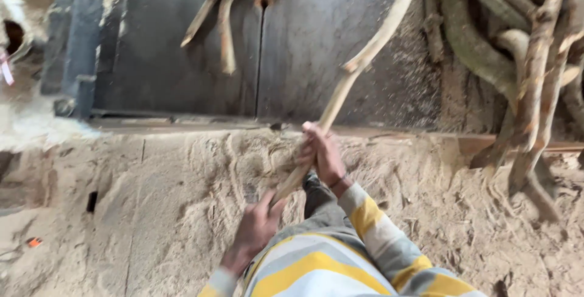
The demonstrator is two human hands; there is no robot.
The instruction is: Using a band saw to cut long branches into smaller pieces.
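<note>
Head view: both my hands, left hand (254, 227) and right hand (321, 156), clench a pale stick (359, 62) over the sawdust-covered bench (152, 199), beside a grey wall (316, 35).

Head view, lower centre of the frame. Long-sleeved striped top (322, 269), with broad bands of yellow, grey and white running across chest and sleeves. Right sleeve (389, 245) at lower right, banded yellow and grey, ending in a pale ribbed cuff. Thin dark band at the right wrist (340, 181), just above that cuff. Left sleeve cuff (222, 280) at the bottom edge, pale grey-white. Grey-green trouser leg (319, 202) at centre. Left hand (255, 230) and right hand (322, 157) bare, ungloved.
</note>
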